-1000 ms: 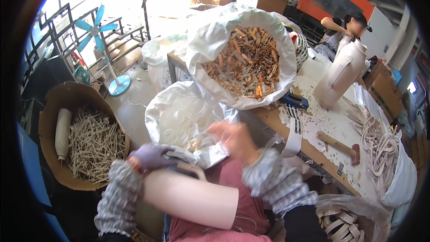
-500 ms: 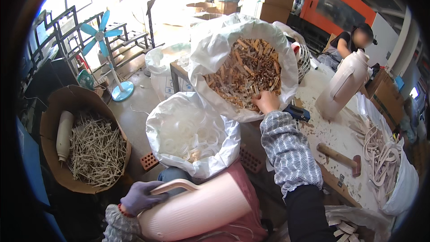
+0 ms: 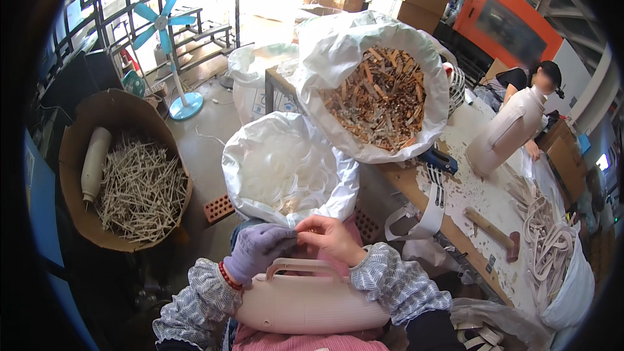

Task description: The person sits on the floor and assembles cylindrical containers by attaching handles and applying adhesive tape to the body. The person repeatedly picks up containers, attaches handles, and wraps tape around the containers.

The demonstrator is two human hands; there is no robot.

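A pale pink flask-shaped plastic body point(image 3: 312, 309) lies sideways across my lap, its loop handle point(image 3: 305, 264) facing up. Just above that handle my two hands meet at the fingertips. My left hand point(image 3: 261, 250), in a purple glove, is closed with its fingers pinched. My right hand point(image 3: 330, 239), bare, pinches at the same spot; whatever lies between the fingers is too small to make out. Right in front of them stands a white sack point(image 3: 237, 156) of translucent white rings. Beyond it, a larger white sack point(image 3: 328, 45) holds many small brown and metallic pieces.
At left, a cardboard box point(image 3: 71, 175) holds thin pale sticks and a bottle-shaped piece. A blue fan point(image 3: 185, 107) stands behind it. On the worktable point(image 3: 455, 188) are a hammer point(image 3: 491, 231), a blue-handled tool point(image 3: 439, 159), an upright pink flask body point(image 3: 507, 130) and pale strips. A co-worker point(image 3: 530, 84) sits beyond.
My right hand has left the sack of brown pieces and come back to my lap, meeting my left hand. The pink body has turned more level, and my left hand has risen off its handle.
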